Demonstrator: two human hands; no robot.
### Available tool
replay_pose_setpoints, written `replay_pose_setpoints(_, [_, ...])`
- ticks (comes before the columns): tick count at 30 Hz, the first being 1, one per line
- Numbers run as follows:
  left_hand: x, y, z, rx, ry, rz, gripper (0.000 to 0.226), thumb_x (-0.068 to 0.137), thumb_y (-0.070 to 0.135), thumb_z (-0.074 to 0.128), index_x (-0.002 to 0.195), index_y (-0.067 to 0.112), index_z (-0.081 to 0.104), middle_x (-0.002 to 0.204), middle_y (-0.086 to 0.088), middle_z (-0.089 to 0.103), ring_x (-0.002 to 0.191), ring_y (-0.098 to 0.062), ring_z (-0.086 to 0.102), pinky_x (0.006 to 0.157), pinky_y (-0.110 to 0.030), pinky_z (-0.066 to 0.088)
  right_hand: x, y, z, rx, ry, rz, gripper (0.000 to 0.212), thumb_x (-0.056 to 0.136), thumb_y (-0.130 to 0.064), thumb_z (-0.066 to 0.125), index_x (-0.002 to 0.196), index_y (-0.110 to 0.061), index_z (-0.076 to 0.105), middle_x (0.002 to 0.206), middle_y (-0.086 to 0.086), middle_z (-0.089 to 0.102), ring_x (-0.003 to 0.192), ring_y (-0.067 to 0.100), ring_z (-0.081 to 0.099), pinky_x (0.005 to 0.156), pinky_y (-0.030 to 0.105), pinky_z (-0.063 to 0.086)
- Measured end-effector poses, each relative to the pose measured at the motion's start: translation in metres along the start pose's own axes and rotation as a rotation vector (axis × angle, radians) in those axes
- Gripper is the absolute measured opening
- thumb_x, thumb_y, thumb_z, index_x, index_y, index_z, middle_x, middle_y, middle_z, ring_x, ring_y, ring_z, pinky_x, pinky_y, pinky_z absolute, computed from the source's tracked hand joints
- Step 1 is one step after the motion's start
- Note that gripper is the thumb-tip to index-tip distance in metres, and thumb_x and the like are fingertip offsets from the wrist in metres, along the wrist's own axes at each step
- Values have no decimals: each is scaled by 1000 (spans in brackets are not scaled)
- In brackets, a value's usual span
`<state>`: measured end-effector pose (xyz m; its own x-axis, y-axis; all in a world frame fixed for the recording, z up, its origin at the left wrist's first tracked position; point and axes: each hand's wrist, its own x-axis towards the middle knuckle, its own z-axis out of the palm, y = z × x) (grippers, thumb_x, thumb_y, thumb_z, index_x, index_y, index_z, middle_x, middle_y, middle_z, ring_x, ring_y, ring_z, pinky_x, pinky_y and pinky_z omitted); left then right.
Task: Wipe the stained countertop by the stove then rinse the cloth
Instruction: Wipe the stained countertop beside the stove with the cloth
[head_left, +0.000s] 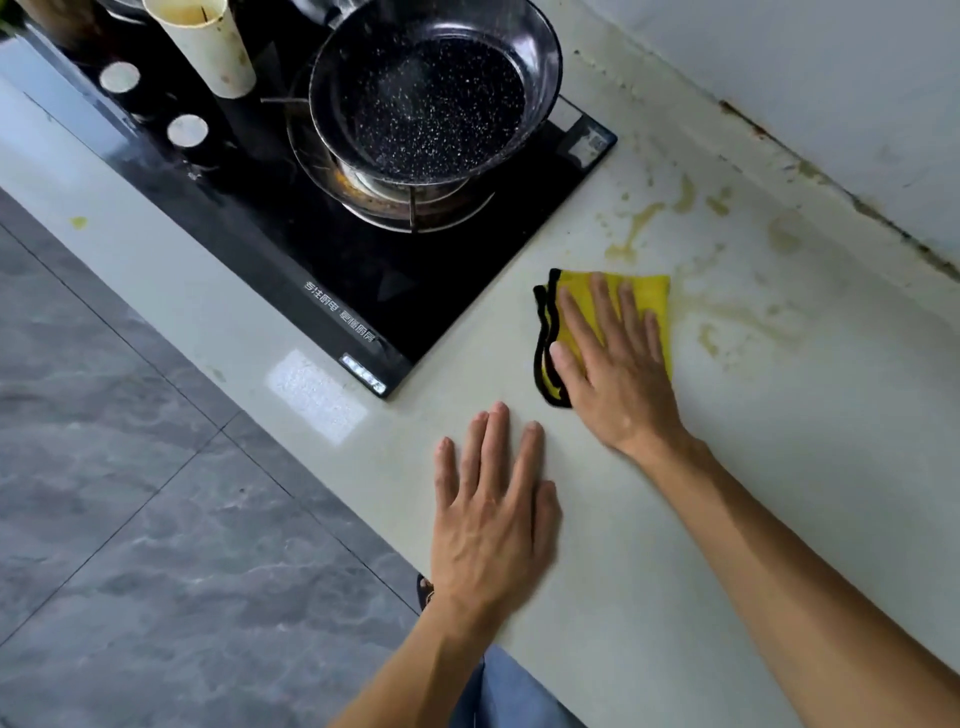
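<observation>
Right hand (618, 374) flat on cloth (649, 296); left hand (493, 519) beside.

A black glass gas stove (322, 244) sat set into the pale stone countertop (779, 493), with a speckled black frying pan (431, 88) on its burner and a cream cylindrical cup (208, 47) to the pan's left. 2 round metal knobs (187, 130) lay in front of the cup. Right of the stove, a folded yellow black-edged cloth (644, 296) lay on the countertop under the right hand (618, 374), just before the yellowish smeared stains (636, 228). The left hand (493, 514) rested flat near the counter's front edge.
</observation>
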<state>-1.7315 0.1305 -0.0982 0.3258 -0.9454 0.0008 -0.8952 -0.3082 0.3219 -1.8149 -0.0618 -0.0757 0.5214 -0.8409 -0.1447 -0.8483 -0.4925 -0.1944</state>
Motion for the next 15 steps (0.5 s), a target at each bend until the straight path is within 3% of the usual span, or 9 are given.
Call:
replay_pose_setpoints(5, [1, 1, -1, 14, 3, 0, 58, 109, 47, 31, 161, 24, 41, 172, -10, 30, 163, -29, 22, 131, -57, 13, 19, -27, 5, -5, -23, -111, 64, 108, -54, 29, 168, -32, 21, 177, 5, 9, 164, 33, 5, 131, 57, 7])
replay_pose_setpoints(10, [2, 2, -6, 4, -1, -8, 56, 109, 46, 32, 160, 24, 43, 171, -10, 33, 161, -30, 25, 129, -59, 19, 62, -3, -5, -6, -2, 35, 65, 109, -52, 32, 169, -30, 16, 178, 2, 5, 164, 29, 2, 132, 53, 4])
replay_pose_setpoints(13, [2, 4, -6, 3, 4, -17, 55, 109, 45, 34, 159, 24, 46, 171, -10, 34, 161, -31, 26, 128, -60, 21, 39, 6, -8, 4, 27, 138, 66, 110, -50, 33, 169, -27, 15, 178, 5, 6, 164, 31, 3, 131, 55, 5])
replay_pose_setpoints(15, [1, 3, -4, 2, 13, -14, 54, 108, 43, 38, 157, 23, 48, 171, -10, 34, 161, -30, 26, 129, -59, 20, 13, -6, -2, -19, 51, 109, 67, 108, -52, 33, 168, -26, 20, 177, 8, 10, 164, 35, 7, 131, 56, 7])
